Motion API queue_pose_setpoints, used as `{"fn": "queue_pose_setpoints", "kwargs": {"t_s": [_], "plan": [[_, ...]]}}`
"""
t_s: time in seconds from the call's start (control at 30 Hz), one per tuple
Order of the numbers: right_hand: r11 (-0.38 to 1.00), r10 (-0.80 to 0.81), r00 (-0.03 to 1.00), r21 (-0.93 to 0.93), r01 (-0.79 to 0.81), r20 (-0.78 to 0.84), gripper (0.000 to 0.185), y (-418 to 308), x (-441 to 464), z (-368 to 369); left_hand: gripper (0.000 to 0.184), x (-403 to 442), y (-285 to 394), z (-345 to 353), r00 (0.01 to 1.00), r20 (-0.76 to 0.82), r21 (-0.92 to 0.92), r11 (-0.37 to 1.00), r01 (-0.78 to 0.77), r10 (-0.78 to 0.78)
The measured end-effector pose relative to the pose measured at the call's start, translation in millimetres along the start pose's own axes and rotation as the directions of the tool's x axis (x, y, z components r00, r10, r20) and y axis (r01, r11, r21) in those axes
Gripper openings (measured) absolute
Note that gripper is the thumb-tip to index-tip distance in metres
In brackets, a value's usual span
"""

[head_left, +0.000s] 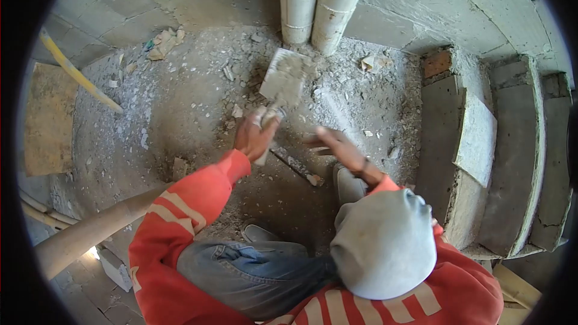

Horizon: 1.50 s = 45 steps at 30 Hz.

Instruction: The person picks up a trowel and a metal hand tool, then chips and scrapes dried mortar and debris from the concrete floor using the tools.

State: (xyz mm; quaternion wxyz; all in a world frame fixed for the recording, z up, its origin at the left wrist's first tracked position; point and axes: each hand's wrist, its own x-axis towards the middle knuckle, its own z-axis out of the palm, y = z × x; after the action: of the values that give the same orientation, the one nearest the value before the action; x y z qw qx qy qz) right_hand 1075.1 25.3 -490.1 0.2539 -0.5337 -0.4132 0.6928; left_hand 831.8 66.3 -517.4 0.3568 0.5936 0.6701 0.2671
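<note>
My left hand [256,135] is closed around the handle of a flat, square-bladed trowel [280,78]. The pale blade lies over the rubble, its right side blurred by dust or motion. To its right, my right hand [340,147] holds nothing; its fingers stretch out toward the left hand, somewhat smeared. Grey plaster rubble [352,96] covers the floor around the blade. Below the hands lies a narrow dark strip [292,162] with a small chunk at its lower end. A shoe [349,185] stands just under the right hand.
Two white pipes [301,0] rise against the block wall. Concrete steps [442,138] line the right side. A wooden pole [99,225], a yellow tube [78,72] and a board [48,120] are on the left. A grey cap [385,244] blocks part of the lower view.
</note>
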Motion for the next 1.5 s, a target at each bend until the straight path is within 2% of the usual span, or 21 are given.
{"fn": "queue_pose_setpoints", "kwargs": {"t_s": [0.07,0.17,0.27,0.3,0.33,0.4,0.47,0.6,0.67,0.7,0.8,0.87,1.03,1.2,1.23,1.3,1.33,1.37,1.43,1.47,1.5], "plan": [[0.989,0.003,1.0,0.151,-0.002,-0.007,0.055,8.2,20.4,20.0,0.041,-18.4,41.1,-6.5,0.897,0.216,0.04,0.915,-0.402,0.385],[0.892,0.045,0.996,0.451,-0.007,-0.074,0.029,8.3,24.0,16.5,0.038,-27.4,42.0,5.9,0.824,0.301,-0.056,0.871,-0.488,0.481],[0.927,0.132,0.929,0.375,0.008,-0.346,0.029,38.4,15.5,-33.5,0.032,-15.5,61.5,-7.7,0.738,0.523,-0.017,0.871,-0.491,0.427],[0.987,-0.038,0.873,-0.153,-0.042,-0.486,0.032,54.6,11.5,-67.7,0.028,-10.9,50.3,-3.1,0.719,0.533,0.056,0.829,-0.557,0.447],[0.766,-0.253,0.821,-0.624,-0.152,-0.511,0.037,63.9,3.5,-98.8,0.028,-7.1,41.2,-0.4,0.715,0.531,0.043,0.829,-0.558,0.454],[0.641,-0.26,0.677,-0.647,-0.412,-0.688,0.04,33.1,-40.4,-111.8,0.036,0.2,24.7,2.4,0.534,0.72,0.233,0.57,-0.788,0.444],[0.601,-0.186,0.538,-0.529,-0.599,-0.822,0.037,21.6,-64.3,-135.8,0.04,-1.7,5.0,9.2,0.514,0.749,0.287,0.496,-0.82,0.417],[0.536,-0.255,0.568,-0.603,-0.59,-0.782,0.041,78.5,-75.1,-207.5,0.051,2.3,-11.9,15.7,0.467,0.849,0.326,0.45,-0.832,0.246],[0.423,-0.205,0.519,-0.554,-0.717,-0.83,0.048,102.7,-64.2,-221.1,0.051,1.9,-30.5,23.8,0.462,0.828,0.34,0.371,-0.864,0.317],[0.492,-0.026,0.502,-0.448,-0.747,-0.864,0.056,80.6,-56.5,-207.0,0.051,0.7,-36.5,25.7,0.454,0.804,0.356,0.301,-0.885,0.383],[0.42,-0.084,0.662,-0.629,-0.654,-0.745,0.059,94.2,-23.2,-212.3,0.051,-0.6,-23.1,19.9,0.439,0.877,0.35,0.368,-0.862,0.195],[0.797,0.018,0.472,-0.273,-0.539,-0.881,0.054,106.0,-19.1,-215.5,0.051,-2.3,-20.0,15.2,0.427,0.891,0.35,0.364,-0.863,0.154],[0.747,-0.06,0.607,-0.439,-0.499,-0.792,0.043,61.4,-42.4,-201.5,0.048,-1.9,-25.0,-9.4,0.436,0.858,0.357,0.296,-0.886,0.271],[0.846,0.063,0.803,-0.394,-0.358,-0.593,0.034,19.5,-51.6,-180.4,0.05,-4.7,-27.2,-46.0,0.693,0.655,0.609,0.333,-0.72,0.301],[0.89,-0.02,0.781,-0.367,-0.271,-0.624,0.038,34.3,-37.1,-193.2,0.05,-7.3,-32.2,-52.4,0.703,0.652,0.62,0.336,-0.709,0.282],[0.839,-0.168,0.633,-0.447,-0.311,-0.756,0.041,52.8,2.0,-228.7,0.042,-13.3,-46.1,-65.1,0.856,0.507,0.528,0.751,-0.397,0.097],[0.742,-0.295,0.571,-0.56,-0.369,-0.766,0.042,71.7,27.6,-254.2,0.042,-13.7,-56.9,-70.6,0.861,0.5,0.543,0.743,-0.391,0.087],[0.805,-0.145,0.585,-0.439,-0.4,-0.798,0.042,58.4,38.8,-257.4,0.04,-13.1,-70.2,-73.9,0.871,0.491,0.316,0.929,-0.195,0.015],[0.783,-0.202,0.656,-0.522,-0.338,-0.727,0.041,46.0,61.2,-238.9,0.038,-8.9,-82.7,-79.2,0.867,0.495,0.052,0.998,0.031,-0.053],[0.767,-0.199,0.717,-0.562,-0.311,-0.669,0.041,44.8,66.7,-221.2,0.036,-6.7,-88.1,-79.2,0.822,0.52,-0.191,0.906,0.377,-0.233],[0.752,-0.194,0.772,-0.597,-0.279,-0.605,0.04,41.3,71.6,-201.8,0.035,-7.6,-89.3,-77.3,0.715,0.59,-0.389,0.644,0.659,-0.375]]}}
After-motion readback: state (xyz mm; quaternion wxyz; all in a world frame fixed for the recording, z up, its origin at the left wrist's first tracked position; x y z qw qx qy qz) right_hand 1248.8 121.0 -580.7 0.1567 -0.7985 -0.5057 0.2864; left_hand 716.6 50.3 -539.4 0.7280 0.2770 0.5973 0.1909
